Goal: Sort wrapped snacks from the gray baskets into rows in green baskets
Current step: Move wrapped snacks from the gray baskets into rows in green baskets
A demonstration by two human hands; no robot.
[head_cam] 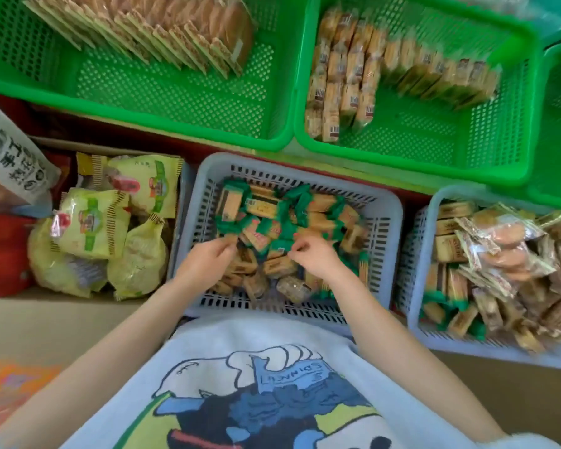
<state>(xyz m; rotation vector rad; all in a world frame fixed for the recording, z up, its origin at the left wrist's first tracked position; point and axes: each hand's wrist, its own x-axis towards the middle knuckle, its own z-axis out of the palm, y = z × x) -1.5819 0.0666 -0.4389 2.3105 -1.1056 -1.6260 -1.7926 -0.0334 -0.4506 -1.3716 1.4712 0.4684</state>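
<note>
Both hands reach forward, fingers curled: left hand (204, 259), right hand (314, 257).
</note>
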